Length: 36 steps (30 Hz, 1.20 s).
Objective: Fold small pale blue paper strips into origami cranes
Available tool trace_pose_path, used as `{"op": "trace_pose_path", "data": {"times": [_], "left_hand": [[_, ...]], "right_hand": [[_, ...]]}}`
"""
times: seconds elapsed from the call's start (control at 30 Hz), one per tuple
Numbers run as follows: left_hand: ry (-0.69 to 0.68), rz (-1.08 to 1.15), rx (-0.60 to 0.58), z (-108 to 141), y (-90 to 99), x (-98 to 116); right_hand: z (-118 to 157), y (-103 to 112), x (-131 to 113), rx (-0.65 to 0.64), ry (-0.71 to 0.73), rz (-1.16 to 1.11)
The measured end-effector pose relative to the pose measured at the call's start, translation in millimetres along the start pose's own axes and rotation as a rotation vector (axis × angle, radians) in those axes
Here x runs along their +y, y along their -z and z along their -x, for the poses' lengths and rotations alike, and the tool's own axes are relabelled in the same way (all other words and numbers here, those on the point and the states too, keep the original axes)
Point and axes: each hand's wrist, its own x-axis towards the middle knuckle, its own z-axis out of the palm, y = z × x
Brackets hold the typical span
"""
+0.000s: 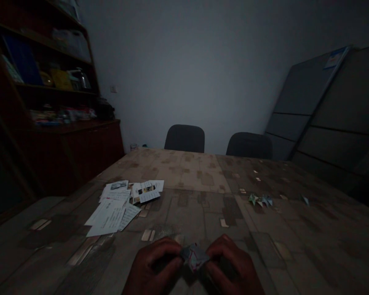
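Note:
Between my two hands is a small folded paper point(194, 257), grey-blue with red marks and pointed corners. My left hand point(156, 264) pinches its left corner between thumb and fingers. The opposite corner is pinched by my right hand point(233, 264). Both hands are low over the near part of the table, close to the front of the view. The fingertips partly cover the paper's side corners. Dim light hides the finer folds.
Loose printed paper sheets point(110, 213) lie in a spread pile on the patterned table point(184, 205), left of centre. Small folded paper pieces point(260, 200) sit to the right, with another folded piece point(305, 200) farther right. Two dark chairs point(185, 138) stand beyond the far edge.

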Motion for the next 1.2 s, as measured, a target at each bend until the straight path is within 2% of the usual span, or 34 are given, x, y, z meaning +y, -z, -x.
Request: {"op": "trace_pose_path", "data": {"times": [0.2,0.4,0.63,0.7,0.87,1.1,1.2], "left_hand": [[-0.125,-0.035,-0.114,0.3,-1.4,-5.8],[-0.083,-0.039,-0.158,3.8,-4.6,-6.9],[-0.012,0.031,-0.118,5.6,-9.5,-6.7],[-0.01,0.03,-0.142,5.9,-9.5,-7.8],[-0.014,-0.024,-0.234,5.9,-8.0,-9.6],[-0.035,-0.086,-0.221,4.7,-7.9,-6.8],[-0.065,-0.097,-0.245,7.1,-6.4,-7.5]], "right_hand": [[0.1,-7.0,-1.3,-0.021,0.067,0.005],[1.9,-9.8,1.6,-0.08,0.091,0.038],[4.6,-17.7,3.3,-0.054,0.077,0.005],[4.7,-19.6,2.5,-0.03,0.073,0.018],[8.0,-21.3,4.0,-0.015,-0.029,0.038],[12.4,-25.9,-2.5,0.038,-0.289,-0.036],[10.9,-25.3,-4.2,0.036,-0.31,-0.057]]}}
